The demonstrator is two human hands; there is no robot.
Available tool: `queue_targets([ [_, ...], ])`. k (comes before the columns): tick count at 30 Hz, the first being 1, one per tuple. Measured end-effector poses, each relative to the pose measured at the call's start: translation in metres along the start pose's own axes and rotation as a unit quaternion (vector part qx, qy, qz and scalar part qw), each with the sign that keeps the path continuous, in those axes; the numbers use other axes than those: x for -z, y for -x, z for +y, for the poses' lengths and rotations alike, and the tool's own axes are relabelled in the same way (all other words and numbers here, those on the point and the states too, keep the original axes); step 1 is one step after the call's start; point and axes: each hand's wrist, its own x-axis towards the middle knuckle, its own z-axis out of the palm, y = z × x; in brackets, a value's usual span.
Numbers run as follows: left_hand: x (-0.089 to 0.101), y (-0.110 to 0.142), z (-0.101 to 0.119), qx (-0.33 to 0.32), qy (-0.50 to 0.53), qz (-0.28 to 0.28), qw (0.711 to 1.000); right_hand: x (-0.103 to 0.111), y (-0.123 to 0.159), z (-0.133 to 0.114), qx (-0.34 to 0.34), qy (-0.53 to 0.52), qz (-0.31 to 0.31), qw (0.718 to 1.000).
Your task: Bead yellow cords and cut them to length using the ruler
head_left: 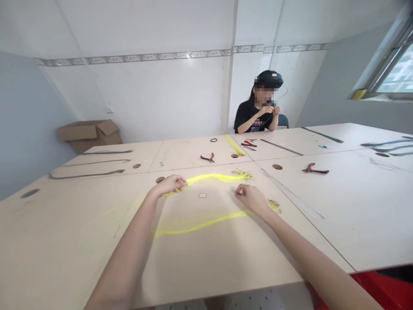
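My left hand (170, 184) is closed round the upper bundle of yellow strands (211, 177), which runs right across the table toward a small pile of gold bits (242, 175). My right hand (251, 198) is closed in a pinch above the tabletop, and what it holds is too small to make out. A second yellow bundle (200, 225) lies nearer me and passes under my right hand. Another small gold pile (275, 206) sits just right of my right wrist. A small clear rectangle (202, 195) lies between my hands.
Red-handled pliers (314, 170) lie to the right, and more pliers (208, 158) at the centre back. A clear ruler (292, 193) lies diagonally on the right. Another person (260, 107) sits at the far side. Dark cord bundles (87, 175) lie left. A cardboard box (88, 134) stands at the wall.
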Motion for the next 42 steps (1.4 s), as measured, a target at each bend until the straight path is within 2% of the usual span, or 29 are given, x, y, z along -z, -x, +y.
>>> queue_targets([
  [2,-0.018,-0.024,0.002,0.004,-0.013,-0.032,0.999,-0.020,-0.005,-0.031,0.037,-0.009,-0.045,0.998],
  [5,-0.035,-0.052,-0.004,0.027,-0.051,-0.020,0.998,-0.041,-0.023,-0.064,0.067,-0.022,-0.074,0.995],
  [8,-0.044,-0.071,-0.016,0.047,-0.079,-0.009,0.996,-0.054,-0.051,-0.083,0.079,-0.033,-0.077,0.993],
  [12,-0.051,-0.081,-0.029,0.065,-0.101,-0.014,0.993,-0.073,-0.084,-0.095,0.077,-0.051,-0.082,0.992],
  [18,-0.063,-0.083,-0.039,0.089,-0.115,-0.020,0.989,-0.099,-0.097,-0.091,0.073,-0.113,-0.078,0.988],
  [25,-0.068,-0.085,-0.043,0.097,-0.109,-0.014,0.989,-0.100,-0.097,-0.077,0.121,-0.201,0.006,0.972],
  [29,-0.070,-0.086,-0.046,0.097,-0.093,-0.001,0.991,-0.103,-0.099,-0.072,0.124,-0.220,0.027,0.967],
  [37,-0.069,-0.088,-0.043,0.099,-0.110,0.002,0.989,-0.114,-0.095,-0.068,0.133,-0.213,-0.035,0.967],
  [42,-0.068,-0.088,-0.040,0.088,-0.108,0.005,0.990,-0.120,-0.094,-0.067,0.133,-0.205,-0.033,0.969],
])
